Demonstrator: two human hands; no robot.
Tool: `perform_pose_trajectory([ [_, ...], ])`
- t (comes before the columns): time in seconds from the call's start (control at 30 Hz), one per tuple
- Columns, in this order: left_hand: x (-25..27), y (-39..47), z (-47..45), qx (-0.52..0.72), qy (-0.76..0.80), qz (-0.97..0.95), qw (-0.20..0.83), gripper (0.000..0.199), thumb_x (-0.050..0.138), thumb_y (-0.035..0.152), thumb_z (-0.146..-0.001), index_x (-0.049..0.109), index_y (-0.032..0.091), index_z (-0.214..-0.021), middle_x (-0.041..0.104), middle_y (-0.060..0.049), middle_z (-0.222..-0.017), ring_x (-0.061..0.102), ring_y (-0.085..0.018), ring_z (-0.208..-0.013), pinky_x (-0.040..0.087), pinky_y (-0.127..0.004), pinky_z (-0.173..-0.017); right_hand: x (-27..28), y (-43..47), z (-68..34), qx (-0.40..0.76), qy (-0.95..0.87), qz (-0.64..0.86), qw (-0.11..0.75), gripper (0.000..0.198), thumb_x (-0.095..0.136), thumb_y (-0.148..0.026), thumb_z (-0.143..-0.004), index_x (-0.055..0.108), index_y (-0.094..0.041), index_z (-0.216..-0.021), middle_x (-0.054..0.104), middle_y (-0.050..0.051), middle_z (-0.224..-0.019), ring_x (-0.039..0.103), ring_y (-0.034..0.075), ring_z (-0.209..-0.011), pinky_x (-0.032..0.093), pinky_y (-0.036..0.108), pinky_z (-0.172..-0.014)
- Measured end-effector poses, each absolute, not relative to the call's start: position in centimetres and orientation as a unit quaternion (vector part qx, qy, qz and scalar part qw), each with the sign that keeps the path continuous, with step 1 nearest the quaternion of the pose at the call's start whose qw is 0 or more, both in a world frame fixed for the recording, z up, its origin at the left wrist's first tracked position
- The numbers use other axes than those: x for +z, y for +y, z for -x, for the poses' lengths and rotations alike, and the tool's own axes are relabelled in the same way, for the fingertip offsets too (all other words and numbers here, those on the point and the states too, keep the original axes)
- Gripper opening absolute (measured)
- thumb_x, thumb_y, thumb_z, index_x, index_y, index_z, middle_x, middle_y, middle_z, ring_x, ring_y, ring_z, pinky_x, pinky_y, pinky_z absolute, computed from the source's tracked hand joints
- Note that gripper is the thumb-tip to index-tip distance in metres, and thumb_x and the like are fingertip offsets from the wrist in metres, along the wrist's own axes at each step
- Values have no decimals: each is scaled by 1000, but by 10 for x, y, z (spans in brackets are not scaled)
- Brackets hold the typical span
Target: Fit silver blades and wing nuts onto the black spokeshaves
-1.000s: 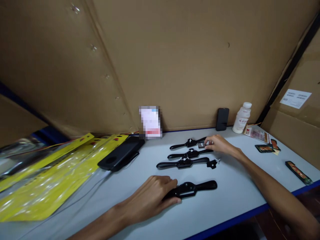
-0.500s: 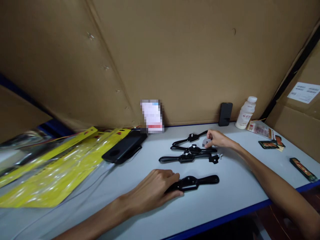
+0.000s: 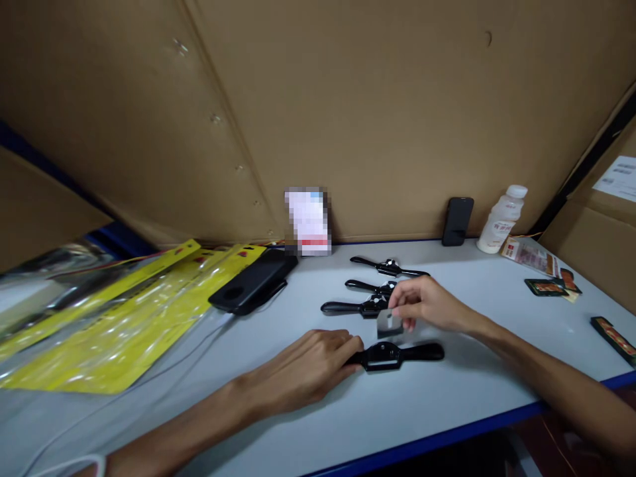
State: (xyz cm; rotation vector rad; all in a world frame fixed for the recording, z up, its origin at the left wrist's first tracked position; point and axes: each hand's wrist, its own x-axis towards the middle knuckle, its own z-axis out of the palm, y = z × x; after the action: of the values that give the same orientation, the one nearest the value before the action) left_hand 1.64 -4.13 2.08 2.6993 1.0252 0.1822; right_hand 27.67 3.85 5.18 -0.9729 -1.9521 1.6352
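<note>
L hand (image 3: 311, 361) lies palm-down on the table (image 3: 447, 404) w/ fingers curled round the left handle of the near spokeshave (image 3: 397, 354), while R hand (image 3: 422, 306) pinches a small grey blade (image 3: 387, 322) btwn thumb & fingertips just above that tool's middle, 3 more spokeshaves (image 3: 370, 288) just beyond the fingers.

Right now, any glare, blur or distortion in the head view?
Head view: glare streaks on the yellow plastic packaging; wide-angle bending at the cardboard wall edges; slight motion softness on the right hand holding a small metal blade; the card at the wall is pixelated.
</note>
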Motion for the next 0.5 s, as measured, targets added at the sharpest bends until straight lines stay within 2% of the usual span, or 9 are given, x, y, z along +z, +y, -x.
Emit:
perform_pose_trajectory([
  [0.17,18,-42,-18,63,362,-923,111,33,31,36,-113,53,20,-94,65,-3,-84,57,-17,-65,37,-32,-61,35,21,-262,609,-685,361,169,6,67,-14,-83,63,-18,-81,63,-3,-64,62,14,-55,53,26,-52],
  [0.27,17,-42,-18,60,367,-922,110,36,28,38,-113,52,20,-93,65,-4,-83,56,-18,-63,35,-33,-59,34,19,-260,559,-714,387,168,7,69,-11,-81,66,-17,-79,63,-3,-64,58,11,-53,48,24,-51],
  [0.37,19,-42,-19,62,370,-920,116,35,29,37,-113,52,20,-93,64,-4,-83,56,-18,-64,35,-33,-59,37,17,-258,485,-765,390,166,10,74,-7,-76,71,-17,-75,62,-4,-62,56,11,-57,44,23,-57],
  [0.5,21,-44,-20,76,360,-923,114,31,34,35,-112,52,20,-91,62,-2,-80,55,-17,-65,37,-32,-60,42,17,-260,465,-790,378,129,10,74,-9,-79,78,-18,-81,60,-5,-60,53,11,-58,39,23,-58],
])
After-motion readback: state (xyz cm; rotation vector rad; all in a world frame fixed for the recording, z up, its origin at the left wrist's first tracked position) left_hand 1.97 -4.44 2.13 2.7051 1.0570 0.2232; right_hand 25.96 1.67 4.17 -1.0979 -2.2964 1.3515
